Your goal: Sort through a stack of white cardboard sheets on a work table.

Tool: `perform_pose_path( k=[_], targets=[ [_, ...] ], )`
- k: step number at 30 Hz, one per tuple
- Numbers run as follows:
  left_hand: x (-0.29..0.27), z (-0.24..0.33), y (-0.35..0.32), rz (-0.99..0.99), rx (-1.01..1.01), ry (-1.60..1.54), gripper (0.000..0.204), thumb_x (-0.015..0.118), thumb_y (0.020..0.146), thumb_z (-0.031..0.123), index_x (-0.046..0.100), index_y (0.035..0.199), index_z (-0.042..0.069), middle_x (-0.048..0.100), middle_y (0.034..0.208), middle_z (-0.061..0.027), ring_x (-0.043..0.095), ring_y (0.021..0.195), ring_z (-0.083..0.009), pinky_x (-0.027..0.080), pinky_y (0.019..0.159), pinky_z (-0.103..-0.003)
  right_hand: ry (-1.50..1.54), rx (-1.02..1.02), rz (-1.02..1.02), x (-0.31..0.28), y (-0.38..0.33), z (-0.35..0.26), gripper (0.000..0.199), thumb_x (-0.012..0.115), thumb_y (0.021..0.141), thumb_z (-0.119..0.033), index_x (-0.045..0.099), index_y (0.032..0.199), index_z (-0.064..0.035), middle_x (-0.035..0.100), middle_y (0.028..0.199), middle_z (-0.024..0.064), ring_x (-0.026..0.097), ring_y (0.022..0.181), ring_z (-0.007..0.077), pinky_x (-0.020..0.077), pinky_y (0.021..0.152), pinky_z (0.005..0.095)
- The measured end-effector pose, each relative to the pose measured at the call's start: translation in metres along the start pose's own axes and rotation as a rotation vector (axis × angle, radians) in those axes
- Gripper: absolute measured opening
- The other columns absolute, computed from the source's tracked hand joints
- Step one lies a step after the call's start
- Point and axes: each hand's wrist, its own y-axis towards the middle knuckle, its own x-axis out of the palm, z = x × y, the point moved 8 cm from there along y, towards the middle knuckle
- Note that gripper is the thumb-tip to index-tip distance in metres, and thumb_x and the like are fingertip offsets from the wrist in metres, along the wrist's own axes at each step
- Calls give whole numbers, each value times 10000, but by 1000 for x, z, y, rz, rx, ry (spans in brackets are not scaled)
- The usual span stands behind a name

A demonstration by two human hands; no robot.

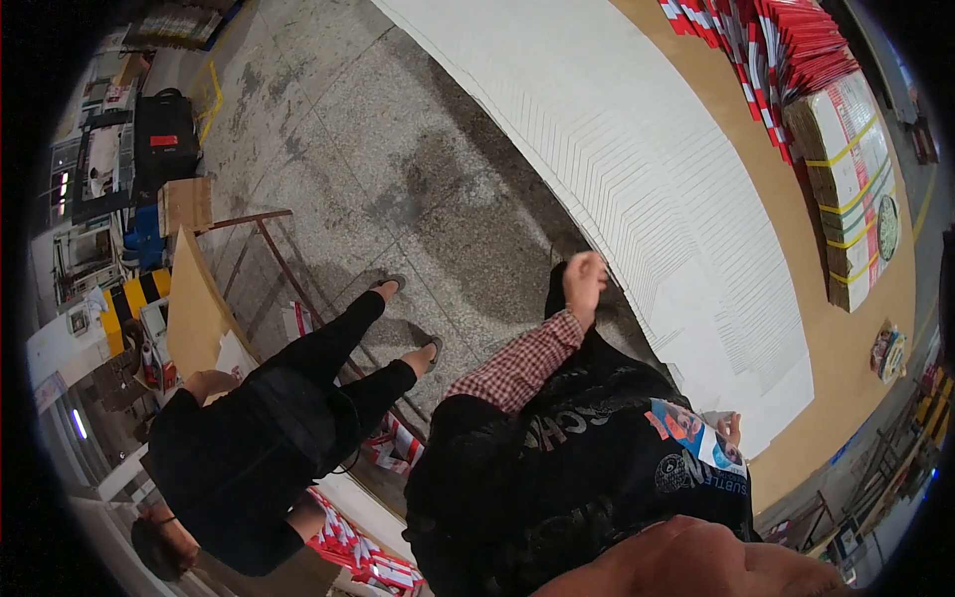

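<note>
Brown bench (856, 328) carrying fanned white sheets (637, 169), long axis running upper left to lower right. Bundled package (846, 189), yellow straps crossing it, lying at right edge beyond red-white stack (786, 50). Left hand (583, 279), fingers clenching, touching sheets' near edge. Right hand (731, 430) mostly hiding; grip impossible to tell.

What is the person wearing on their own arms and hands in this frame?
The left arm has a red-and-white checked long sleeve down to the wrist, coming out from under a black printed top. The left hand is ungloved. The right hand barely shows, also ungloved; its sleeve is hidden.
</note>
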Motion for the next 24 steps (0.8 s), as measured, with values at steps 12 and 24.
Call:
perform_pose_path(
  k=[12,24],
  targets=[
    [45,150,57,-21,943,1357,606,550,814,225,271,1292,-21,173,1390,-164,120,1284,-353,122,1034,-477,193,-762,75,57,100,-479,130,605,773,-79,551,815,32,547,812,75,528,788,155,420,738,261],
    [33,140,49,-118,1048,1285,679,552,808,274,207,1328,8,132,1409,-154,97,1305,-312,72,1047,-444,-218,-1111,-287,203,182,-715,206,662,673,-89,595,867,-107,502,901,73,499,864,210,414,741,300]
  ],
)
